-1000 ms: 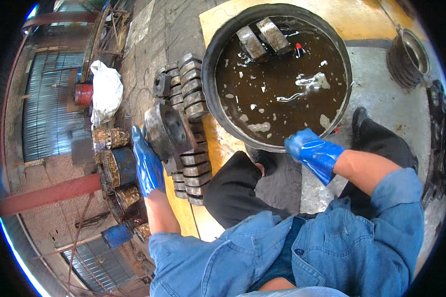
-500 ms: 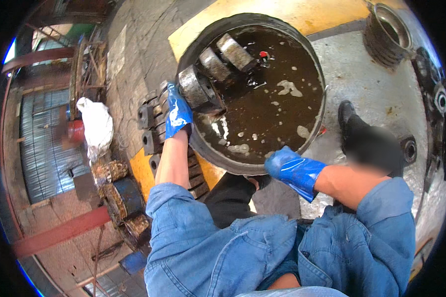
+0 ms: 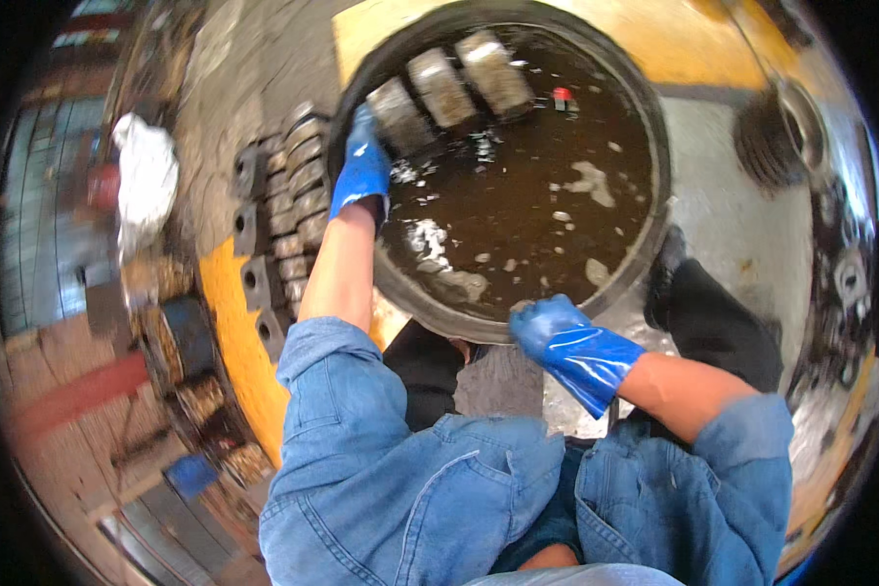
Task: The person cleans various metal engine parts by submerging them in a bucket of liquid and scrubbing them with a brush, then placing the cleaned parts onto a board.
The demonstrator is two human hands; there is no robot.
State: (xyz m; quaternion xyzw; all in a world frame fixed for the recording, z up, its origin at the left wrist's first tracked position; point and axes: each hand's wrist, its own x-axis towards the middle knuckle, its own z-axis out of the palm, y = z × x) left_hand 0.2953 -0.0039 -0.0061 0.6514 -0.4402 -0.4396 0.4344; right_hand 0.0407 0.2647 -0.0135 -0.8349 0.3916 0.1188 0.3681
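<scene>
Three heavy metal blocks stand in a row in dark liquid point(image 3: 518, 215) at the far left of a round black tub point(image 3: 658, 146). My left hand point(image 3: 363, 161), in a blue rubber glove, grips the nearest metal block point(image 3: 400, 115) by its left side. Its fingertips are partly hidden between that block and the tub wall. The middle block point(image 3: 441, 88) and the right block point(image 3: 495, 73) sit untouched. Over the tub's near rim, my gloved right hand point(image 3: 557, 334) is curled closed. What it holds, if anything, is hidden.
Several similar metal blocks point(image 3: 254, 278) lie in rows on the floor left of the tub. A small red object point(image 3: 562, 95) shows in the liquid. At the right stands a rusty ribbed cylinder point(image 3: 767, 137). A white sack point(image 3: 146, 181) lies at the left.
The block in my left hand has gone from tilted and raised to lower in the liquid, in line with the other two. My right hand stays near the rim. The view has shifted.
</scene>
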